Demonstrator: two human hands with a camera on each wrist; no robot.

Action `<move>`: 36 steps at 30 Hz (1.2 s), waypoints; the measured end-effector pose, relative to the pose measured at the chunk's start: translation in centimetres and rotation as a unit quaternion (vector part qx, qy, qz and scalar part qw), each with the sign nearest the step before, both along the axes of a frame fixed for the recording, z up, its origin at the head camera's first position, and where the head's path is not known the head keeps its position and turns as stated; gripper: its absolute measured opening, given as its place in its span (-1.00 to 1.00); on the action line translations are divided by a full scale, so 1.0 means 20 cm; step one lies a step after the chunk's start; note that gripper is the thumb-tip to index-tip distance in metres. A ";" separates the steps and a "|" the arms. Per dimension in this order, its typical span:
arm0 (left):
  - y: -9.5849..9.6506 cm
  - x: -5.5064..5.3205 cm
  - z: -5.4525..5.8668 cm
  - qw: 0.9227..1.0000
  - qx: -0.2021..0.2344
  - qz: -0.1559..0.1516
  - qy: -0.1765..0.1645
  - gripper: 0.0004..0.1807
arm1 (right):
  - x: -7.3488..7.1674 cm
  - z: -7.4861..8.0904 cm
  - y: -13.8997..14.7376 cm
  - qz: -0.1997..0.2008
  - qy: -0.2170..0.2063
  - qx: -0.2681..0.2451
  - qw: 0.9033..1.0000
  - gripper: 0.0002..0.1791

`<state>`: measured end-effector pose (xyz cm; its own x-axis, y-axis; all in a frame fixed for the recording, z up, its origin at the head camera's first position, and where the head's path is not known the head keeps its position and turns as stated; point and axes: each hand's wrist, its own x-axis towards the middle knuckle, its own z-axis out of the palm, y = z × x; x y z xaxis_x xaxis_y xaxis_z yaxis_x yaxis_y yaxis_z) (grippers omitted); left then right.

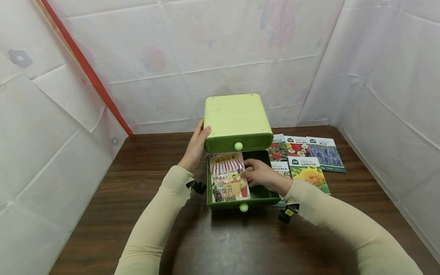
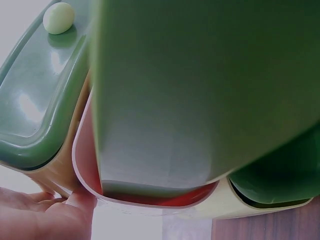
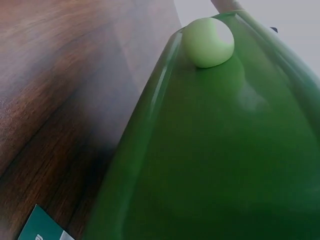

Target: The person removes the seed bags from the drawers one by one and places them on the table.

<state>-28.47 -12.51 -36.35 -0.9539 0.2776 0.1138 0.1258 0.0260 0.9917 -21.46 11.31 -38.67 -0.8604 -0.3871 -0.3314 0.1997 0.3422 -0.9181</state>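
Note:
A drawer unit with a pale green top (image 1: 237, 114) stands on the table, its top drawer front (image 1: 223, 145) closed. Below that, a green drawer (image 1: 264, 200) is pulled out. Inside it, on the left, lies a seed packet (image 1: 227, 183) with a striped awning picture. My right hand (image 1: 259, 175) reaches into the drawer, thumb and curled fingers at the packet's right edge. My left hand (image 1: 196, 147) rests against the unit's left side; the left wrist view shows its fingers (image 2: 80, 200) there. The right wrist view shows the drawer front (image 3: 215, 150), not the hand.
Several flower seed packets (image 1: 326, 152) lie on the dark wooden table (image 1: 144, 183) right of the unit, some partly behind the drawer and right arm. Left wrist view: a pink casing rim (image 2: 150, 207) surrounds the pulled-out drawer. White sheeting (image 1: 172, 57) hangs behind.

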 end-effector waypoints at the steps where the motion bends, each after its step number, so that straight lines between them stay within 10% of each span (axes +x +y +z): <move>1: 0.00 0.00 0.00 1.000 0.000 0.001 -0.001 -0.26 | 0.00 0.00 0.00 0.000 0.000 0.004 1.000 -0.32; 36: 0.01 0.00 0.01 1.000 -0.010 0.013 0.002 -0.26 | 0.08 0.15 0.20 0.003 -0.049 -0.075 0.996 -0.43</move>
